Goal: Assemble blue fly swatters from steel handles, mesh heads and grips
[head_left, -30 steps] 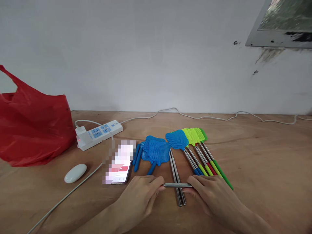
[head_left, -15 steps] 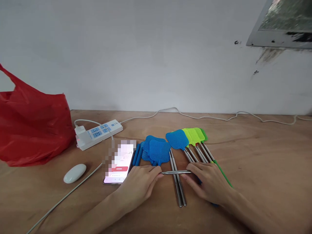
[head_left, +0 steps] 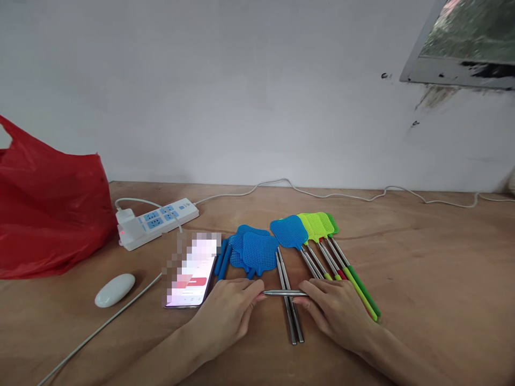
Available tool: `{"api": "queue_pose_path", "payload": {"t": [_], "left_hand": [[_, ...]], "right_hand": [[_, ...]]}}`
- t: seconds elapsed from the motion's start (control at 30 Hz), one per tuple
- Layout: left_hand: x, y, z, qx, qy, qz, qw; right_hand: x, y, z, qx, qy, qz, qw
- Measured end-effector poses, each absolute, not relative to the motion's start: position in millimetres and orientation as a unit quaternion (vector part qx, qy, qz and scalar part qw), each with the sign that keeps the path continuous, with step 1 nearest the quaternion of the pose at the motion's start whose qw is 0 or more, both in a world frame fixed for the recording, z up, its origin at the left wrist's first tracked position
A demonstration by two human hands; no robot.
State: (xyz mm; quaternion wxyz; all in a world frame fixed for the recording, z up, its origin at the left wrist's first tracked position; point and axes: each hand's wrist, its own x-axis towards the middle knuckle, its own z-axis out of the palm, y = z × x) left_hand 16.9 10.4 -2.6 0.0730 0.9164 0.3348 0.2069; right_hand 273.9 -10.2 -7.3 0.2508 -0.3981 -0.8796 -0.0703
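A thin metal rod [head_left: 285,293] is held level between my two hands, one at each end. My left hand [head_left: 231,308] pinches its left end, and my right hand [head_left: 336,308] grips the right end, hiding it. Beneath the rod, two more metal rods [head_left: 290,316] lie side by side on the table. Several loose blue fly swatter heads [head_left: 259,252] and blue handle tubes [head_left: 224,260] lie beyond my left hand. Past my right hand is a row of fly swatters [head_left: 316,228] with blue, yellow-green and green heads, metal shafts and coloured handles, partly covered by that hand.
A lit phone [head_left: 193,273] lies left of the swatter heads. Farther left are a white mouse-shaped object [head_left: 115,290], a power strip [head_left: 161,220] and a red plastic bag [head_left: 52,214]. A white cable [head_left: 322,197] runs along the wall.
Both hands have come slightly closer together, so less of the rod shows between them. My right hand has shifted left, uncovering more swatter handles. The whole view has moved a little.
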Motion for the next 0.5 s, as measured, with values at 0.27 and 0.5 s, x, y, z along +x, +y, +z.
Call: {"api": "queue_pose_path", "payload": {"t": [0.27, 0.5], "left_hand": [[15.6, 8.2, 0.1, 0.919, 0.330, 0.209, 0.058], [10.7, 14.2, 3.4, 0.904, 0.353, 0.231, 0.072]], "right_hand": [[273.6, -11.5, -3.4, -0.401, -0.873, -0.037, 0.274], [282.6, -5.2, -5.5, -0.420, -0.849, -0.001, 0.320]]}}
